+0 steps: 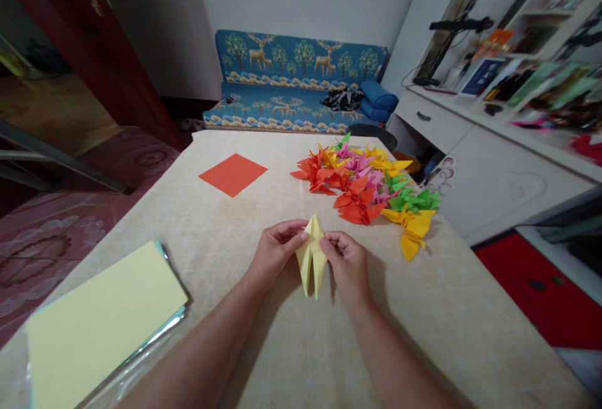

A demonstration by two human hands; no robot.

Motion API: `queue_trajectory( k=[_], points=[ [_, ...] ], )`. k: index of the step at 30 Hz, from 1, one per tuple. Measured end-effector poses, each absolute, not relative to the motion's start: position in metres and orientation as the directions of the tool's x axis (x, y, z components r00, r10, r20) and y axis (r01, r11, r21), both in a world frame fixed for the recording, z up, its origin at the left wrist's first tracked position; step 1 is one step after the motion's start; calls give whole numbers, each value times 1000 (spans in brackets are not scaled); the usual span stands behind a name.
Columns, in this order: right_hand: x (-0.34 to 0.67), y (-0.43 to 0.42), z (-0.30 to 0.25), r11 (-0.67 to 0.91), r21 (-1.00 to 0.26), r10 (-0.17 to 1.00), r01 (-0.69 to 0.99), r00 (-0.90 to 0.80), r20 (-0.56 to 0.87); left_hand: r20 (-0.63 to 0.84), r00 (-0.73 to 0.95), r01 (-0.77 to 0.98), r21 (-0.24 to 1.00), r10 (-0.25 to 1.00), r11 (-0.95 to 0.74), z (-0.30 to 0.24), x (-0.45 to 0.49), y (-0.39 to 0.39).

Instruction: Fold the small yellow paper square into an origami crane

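Observation:
Both hands pinch a half-folded pale yellow paper piece [311, 257] just above the beige table [226, 233], near its middle. My left hand [274, 251] grips its upper left edge with thumb and fingers closed. My right hand [345, 260] grips the upper right edge the same way. The piece comes to a point at the top and splits into two narrow points at the bottom. Behind it lies a pile of several folded paper cranes [367, 183] in red, orange, yellow, pink and green.
A single flat orange paper square [233, 174] lies on the far left part of the table. A stack of paper sheets with a yellow one on top [101, 318] sits at the near left corner. A blue patterned sofa [291, 86] stands behind the table, white cabinets [493, 164] to the right.

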State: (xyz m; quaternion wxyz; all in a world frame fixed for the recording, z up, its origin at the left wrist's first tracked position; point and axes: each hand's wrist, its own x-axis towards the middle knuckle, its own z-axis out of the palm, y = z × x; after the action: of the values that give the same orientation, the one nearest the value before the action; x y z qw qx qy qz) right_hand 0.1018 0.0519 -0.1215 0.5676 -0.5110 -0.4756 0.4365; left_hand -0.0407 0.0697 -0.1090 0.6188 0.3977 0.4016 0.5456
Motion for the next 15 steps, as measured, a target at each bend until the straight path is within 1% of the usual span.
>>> queue_trajectory(
  k=[4, 10, 15],
  points=[
    [100, 52, -121, 106, -994, 976, -16, 192, 101, -49, 67, -326, 943, 997, 68, -111, -41, 69],
    [99, 52, -119, 130, -991, 974, -11, 187, 126, -49, 53, -300, 952, 997, 63, -109, -42, 69],
    [99, 52, -120, 115, -993, 978, -1, 175, 113, 19, 68, -204, 979, 998, -4, -103, -42, 67]
  ],
)
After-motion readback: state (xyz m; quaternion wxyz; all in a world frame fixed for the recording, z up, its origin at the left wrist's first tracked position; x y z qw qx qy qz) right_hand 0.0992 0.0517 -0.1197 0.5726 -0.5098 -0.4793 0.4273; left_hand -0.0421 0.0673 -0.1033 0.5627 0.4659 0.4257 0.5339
